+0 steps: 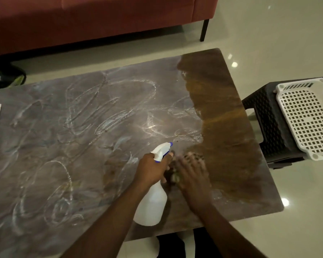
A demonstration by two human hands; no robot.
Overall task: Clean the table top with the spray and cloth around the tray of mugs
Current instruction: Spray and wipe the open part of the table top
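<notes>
The left hand point(153, 169) grips the spray bottle point(153, 200) by its neck, a light, rigid plastic thing best held there. The right hand point(191, 173), fingers spread flat, presses the soft, limp cloth point(194, 156) onto the streaky surface point(82, 127).

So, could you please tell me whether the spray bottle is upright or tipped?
Tipped: the spray bottle leans nozzle-forward over the table, lifted in the left hand, which grips its neck.
</notes>
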